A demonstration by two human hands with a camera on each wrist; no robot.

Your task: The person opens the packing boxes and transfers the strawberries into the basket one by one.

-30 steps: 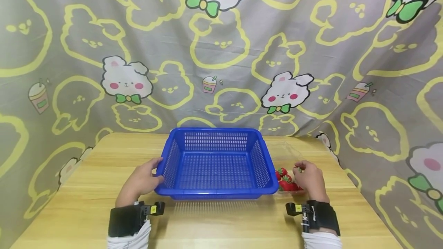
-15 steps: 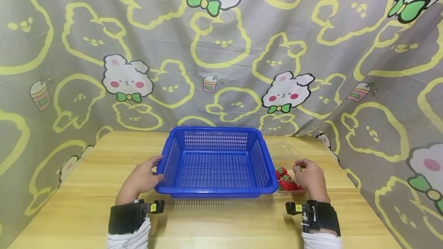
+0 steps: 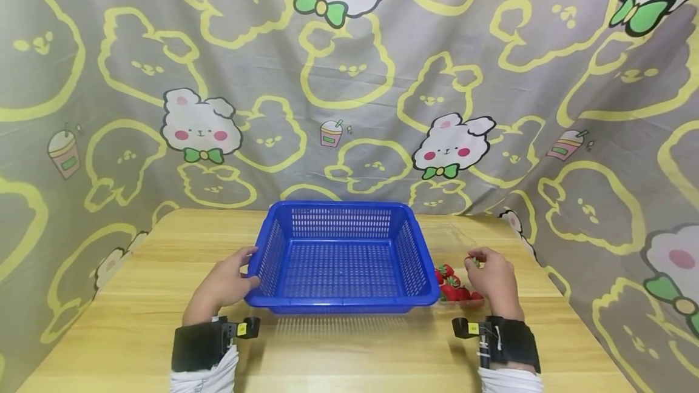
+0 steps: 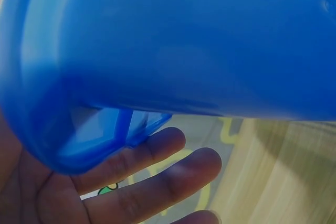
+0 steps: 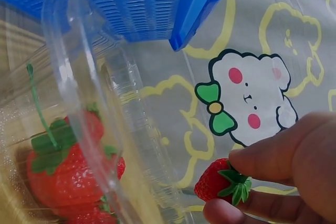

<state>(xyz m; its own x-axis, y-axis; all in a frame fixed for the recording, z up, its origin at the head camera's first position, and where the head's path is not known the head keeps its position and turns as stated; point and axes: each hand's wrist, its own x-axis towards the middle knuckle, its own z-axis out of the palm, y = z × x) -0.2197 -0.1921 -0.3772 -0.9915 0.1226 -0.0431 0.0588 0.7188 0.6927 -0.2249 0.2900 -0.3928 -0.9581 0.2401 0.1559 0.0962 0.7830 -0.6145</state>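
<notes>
A blue plastic basket (image 3: pixel 338 302) with slotted walls stands mid-table, nothing inside it. At its left rim is my left hand (image 3: pixel 222 285), thumb and index tips right at the edge; the left wrist view shows the other fingers (image 4: pixel 173 182) stretched out loosely below the rim. My right hand (image 3: pixel 494 279) pinches a small red strawberry (image 5: pixel 210 181) with green leaves between thumb and fingers, to the right of the basket. Beside it in the right wrist view is a clear plastic container (image 5: pixel 68 51) with several red strawberries (image 5: pixel 73 182) in it, one with a long green stem.
The wooden table (image 3: pixel 338 356) spreads out around the basket. A grey curtain (image 3: pixel 371 65) with yellow outlines and white cartoon rabbits hangs behind and at both sides. The container stands close against the basket's right side, partly hidden by it in the head view.
My right hand has shifted slightly to the right with the strawberry, which shows more clearly between its fingers now. The left hand and basket have stayed put.
</notes>
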